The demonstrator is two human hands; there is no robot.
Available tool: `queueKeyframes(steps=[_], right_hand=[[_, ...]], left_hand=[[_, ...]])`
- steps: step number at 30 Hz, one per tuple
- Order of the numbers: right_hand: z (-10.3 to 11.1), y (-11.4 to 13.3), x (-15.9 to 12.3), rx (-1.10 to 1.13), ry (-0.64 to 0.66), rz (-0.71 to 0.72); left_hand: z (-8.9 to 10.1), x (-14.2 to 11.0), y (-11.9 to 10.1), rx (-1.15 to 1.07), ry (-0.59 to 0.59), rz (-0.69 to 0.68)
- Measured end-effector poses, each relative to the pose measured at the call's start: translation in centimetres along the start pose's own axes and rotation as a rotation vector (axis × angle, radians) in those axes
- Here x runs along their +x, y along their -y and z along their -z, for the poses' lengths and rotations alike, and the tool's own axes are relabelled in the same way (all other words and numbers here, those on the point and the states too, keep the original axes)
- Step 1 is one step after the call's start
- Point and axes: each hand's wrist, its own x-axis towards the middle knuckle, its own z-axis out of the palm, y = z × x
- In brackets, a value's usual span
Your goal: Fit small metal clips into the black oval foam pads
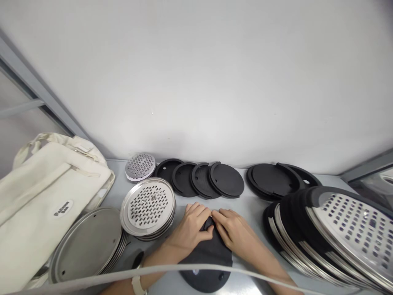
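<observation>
A black round plate (209, 253), probably plastic, lies low in the middle of the head view, with small round marks near its near edge. My left hand (193, 224) grips its far edge, thumb on top and fingers bent over the rim. Opposite, my right hand (233, 230) has its fingers curled around the far right edge of the same plate. The two hands nearly meet there, and my fingers hide part of the rim. Just left of my left hand stands a stack of metal grater discs (150, 207).
Black round plates overlap along the wall (226, 181), with more (273, 180) farther right. Plain metal discs (89, 243) and a cream bag (33, 196) are at left. A leaning stack of black-rimmed grater discs (357, 225) fills the right. A pale strap (166, 268) crosses low in front.
</observation>
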Motion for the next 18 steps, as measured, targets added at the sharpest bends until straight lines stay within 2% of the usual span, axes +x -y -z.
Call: queueKeyframes(steps=[18], right_hand=[[0.18,-0.46,-0.08,-0.004,-0.051,0.035]], left_hand=[[0.07,0.08,-0.02,0.051,-0.024,0.013]])
